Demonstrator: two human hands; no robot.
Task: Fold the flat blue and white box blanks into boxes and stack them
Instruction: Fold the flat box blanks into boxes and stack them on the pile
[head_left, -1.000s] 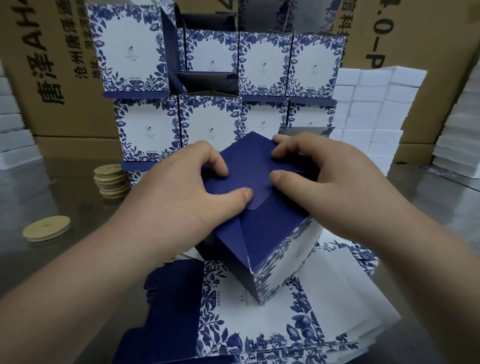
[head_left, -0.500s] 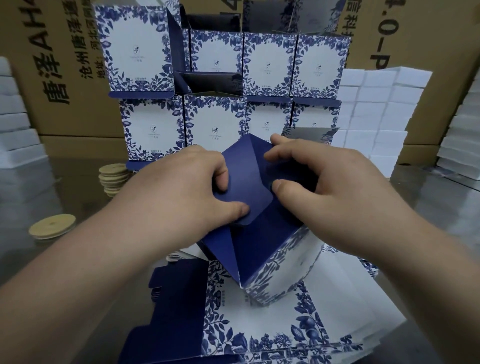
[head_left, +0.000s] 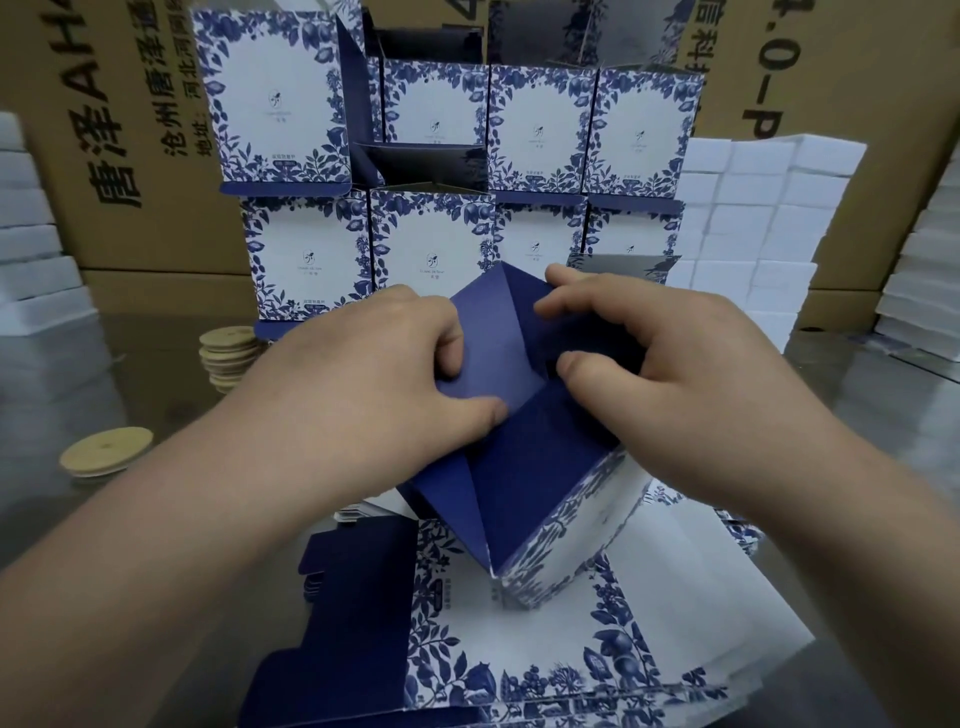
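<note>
Two grips work one box (head_left: 540, 483), held tilted over the pile of flat blanks (head_left: 571, 644) at the near edge of the surface (head_left: 104, 530). The left grip (head_left: 363, 379) clasps the box's left side, thumb pressed on a dark blue flap. The right grip (head_left: 675, 374) curls round the right side, thumb on the adjoining flap, fingertips over the far edge. Beyond it, folded boxes (head_left: 426, 239) stand stacked. Wooden discs (head_left: 228, 358) lie left, white blocks (head_left: 753, 208) far right.

Running dim and cool, lighting evenly from above; glaring faintly off the shiny table (head_left: 852, 410); bowing straight lines toward the edges; blurring softly throughout.
</note>
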